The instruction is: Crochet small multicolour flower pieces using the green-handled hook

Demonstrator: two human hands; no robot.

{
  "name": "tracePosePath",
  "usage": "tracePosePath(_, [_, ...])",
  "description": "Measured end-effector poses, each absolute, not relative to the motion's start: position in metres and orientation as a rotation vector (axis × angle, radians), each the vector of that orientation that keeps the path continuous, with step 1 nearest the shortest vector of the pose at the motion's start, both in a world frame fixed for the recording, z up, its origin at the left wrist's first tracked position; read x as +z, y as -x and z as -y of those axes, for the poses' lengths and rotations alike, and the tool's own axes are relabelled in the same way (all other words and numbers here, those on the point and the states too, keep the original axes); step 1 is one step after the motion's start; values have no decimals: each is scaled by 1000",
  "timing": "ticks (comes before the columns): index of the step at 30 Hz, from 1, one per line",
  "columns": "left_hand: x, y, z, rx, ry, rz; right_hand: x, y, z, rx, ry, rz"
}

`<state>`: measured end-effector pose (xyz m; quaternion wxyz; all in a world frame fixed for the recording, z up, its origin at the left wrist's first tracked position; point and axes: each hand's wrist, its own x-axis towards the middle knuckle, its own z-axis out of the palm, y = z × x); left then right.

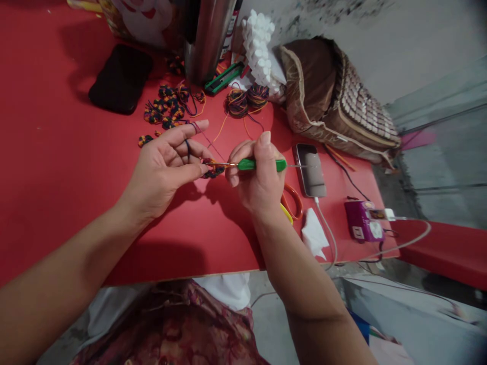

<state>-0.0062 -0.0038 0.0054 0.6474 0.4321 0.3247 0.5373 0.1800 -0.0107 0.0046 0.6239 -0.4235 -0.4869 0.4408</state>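
Observation:
My left hand (163, 165) pinches a small dark and orange crochet piece (213, 170) between thumb and fingers, with purple yarn (205, 136) looped round its raised index finger. In my right hand (261, 175) is a crochet hook with a green handle (247, 165); its metal shaft reaches to the crochet piece. Whether the hook's tip is inside a stitch is hidden. Beyond the hands lie two balls of mixed dark and orange yarn (243, 100), with strands running toward the work. Several finished-looking crochet pieces (165, 106) are heaped behind my left hand.
On the red table (57, 203) are a black case (120, 78), a metal flask (209, 45), a green cutter (223, 79) and a brown bag (335, 96). To the right lie a charging phone (310, 170), orange-handled scissors (293, 202), white tissue (314, 233) and a purple power adapter (359, 221).

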Motion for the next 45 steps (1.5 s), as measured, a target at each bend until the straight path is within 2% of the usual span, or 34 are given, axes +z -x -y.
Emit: tracePosePath(45, [10,9,-1,1166,-873,-749,1,-168,9,1084,989,954])
